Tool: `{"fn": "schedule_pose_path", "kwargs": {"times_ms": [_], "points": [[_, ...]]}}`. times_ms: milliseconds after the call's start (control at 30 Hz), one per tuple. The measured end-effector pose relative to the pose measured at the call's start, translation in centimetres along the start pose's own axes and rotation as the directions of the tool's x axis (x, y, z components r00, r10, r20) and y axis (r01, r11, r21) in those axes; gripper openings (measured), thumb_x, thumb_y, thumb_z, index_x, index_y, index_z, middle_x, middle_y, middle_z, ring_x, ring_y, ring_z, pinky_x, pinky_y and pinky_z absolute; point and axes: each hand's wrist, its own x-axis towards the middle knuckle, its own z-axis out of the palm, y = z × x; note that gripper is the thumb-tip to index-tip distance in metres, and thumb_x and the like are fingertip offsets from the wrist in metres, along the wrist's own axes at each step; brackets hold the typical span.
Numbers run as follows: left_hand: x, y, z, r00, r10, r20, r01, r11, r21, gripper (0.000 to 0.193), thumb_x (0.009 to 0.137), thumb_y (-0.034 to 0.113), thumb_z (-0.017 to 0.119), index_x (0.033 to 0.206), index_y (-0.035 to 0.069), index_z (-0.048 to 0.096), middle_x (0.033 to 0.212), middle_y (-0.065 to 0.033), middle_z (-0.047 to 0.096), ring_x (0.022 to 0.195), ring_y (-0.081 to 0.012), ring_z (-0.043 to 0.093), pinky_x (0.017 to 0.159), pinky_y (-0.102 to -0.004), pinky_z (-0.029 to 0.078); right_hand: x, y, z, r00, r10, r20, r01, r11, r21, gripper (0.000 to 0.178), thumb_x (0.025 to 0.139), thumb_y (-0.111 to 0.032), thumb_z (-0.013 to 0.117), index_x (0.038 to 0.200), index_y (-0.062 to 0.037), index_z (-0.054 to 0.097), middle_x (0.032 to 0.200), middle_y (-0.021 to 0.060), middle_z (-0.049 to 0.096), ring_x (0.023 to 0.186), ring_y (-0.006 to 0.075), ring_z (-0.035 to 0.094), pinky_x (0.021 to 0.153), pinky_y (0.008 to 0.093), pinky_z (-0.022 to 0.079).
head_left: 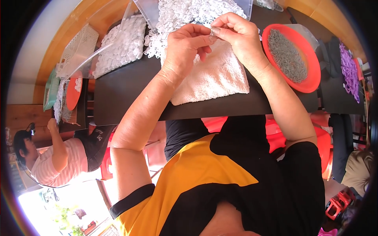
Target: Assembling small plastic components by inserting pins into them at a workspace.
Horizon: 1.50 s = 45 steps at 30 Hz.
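Above the top of a white terry towel [216, 80], my left hand [187, 41] and my right hand [238, 33] meet fingertip to fingertip. Each pinches thumb against forefinger at one spot; whatever sits between them is too small to make out. Just beyond lies a heap of small white plastic pieces [173, 13], some spilling out of a clear bin [249, 8]. To the right of my right hand, a red oval plate [314, 80] holds many small grey metal-looking pieces [287, 55].
A clear bag of white pieces [122, 44] lies left on the dark table [118, 94], near a white perforated basket [78, 49]. Purple strips [349, 70] lie far right. At lower left, another person [59, 157] sits by a second red plate [73, 96].
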Motion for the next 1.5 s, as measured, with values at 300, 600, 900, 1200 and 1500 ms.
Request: {"fn": "schedule_pose_path", "kwargs": {"times_ms": [300, 600, 900, 1200, 1500], "points": [[-0.9, -0.5, -0.1, 0.996, 0.025, -0.088, -0.035, 0.993, -0.113, 0.010, 0.087, 0.004, 0.065, 0.091, -0.005, 0.063, 0.077, -0.0101, 0.065, 0.059, -0.0130, 0.058, 0.048, -0.0241, 0.043, -0.4, -1.3, 0.6, 0.980, 0.198, 0.021, -0.199, 0.975, 0.102, 0.004, 0.087, -0.001, 0.063, 0.091, -0.0001, 0.064, 0.084, 0.0043, 0.066, 0.078, 0.0103, 0.062, 0.071, 0.0251, 0.051], [-0.9, -0.3, -0.7, 0.995, -0.040, -0.087, 0.019, 0.973, -0.231, 0.012, 0.092, 0.007, 0.059, 0.096, -0.005, 0.060, 0.082, -0.0115, 0.063, 0.062, -0.0157, 0.058, 0.052, -0.0269, 0.044, -0.4, -0.4, 0.6, 0.988, 0.148, 0.051, -0.150, 0.988, 0.033, 0.007, 0.089, -0.004, 0.062, 0.093, 0.0012, 0.063, 0.084, 0.0032, 0.065, 0.075, 0.0094, 0.060, 0.070, 0.0237, 0.049], [-1.1, -0.7, -0.7, 0.995, -0.067, -0.076, 0.049, 0.976, -0.211, 0.012, 0.093, 0.008, 0.059, 0.095, -0.004, 0.060, 0.082, -0.0105, 0.063, 0.063, -0.0148, 0.058, 0.050, -0.0263, 0.044, -0.5, 0.3, 0.7, 0.996, -0.065, 0.068, 0.083, 0.941, -0.327, 0.007, 0.089, -0.007, 0.063, 0.092, -0.0003, 0.061, 0.073, 0.0081, 0.065, 0.066, 0.0137, 0.059, 0.062, 0.0275, 0.048], [-1.2, -0.7, -0.6, 0.994, -0.050, -0.095, 0.030, 0.979, -0.202, 0.010, 0.092, 0.005, 0.058, 0.097, -0.005, 0.060, 0.083, -0.0105, 0.063, 0.063, -0.0149, 0.059, 0.051, -0.0261, 0.046, -0.5, -0.2, 0.7, 0.991, -0.107, 0.083, 0.131, 0.907, -0.400, 0.006, 0.088, -0.006, 0.063, 0.089, -0.0007, 0.061, 0.073, 0.0108, 0.065, 0.064, 0.0196, 0.062, 0.059, 0.0306, 0.048], [-1.3, -1.0, -0.3, 0.990, -0.021, -0.136, -0.004, 0.982, -0.187, 0.009, 0.087, 0.001, 0.062, 0.094, -0.005, 0.061, 0.077, -0.0092, 0.064, 0.060, -0.0128, 0.060, 0.044, -0.0249, 0.045, -0.6, -0.3, 1.0, 0.976, -0.188, 0.110, 0.218, 0.859, -0.464, 0.003, 0.085, -0.001, 0.061, 0.087, -0.0013, 0.059, 0.073, 0.0119, 0.064, 0.065, 0.0253, 0.063, 0.060, 0.0337, 0.048]]}}
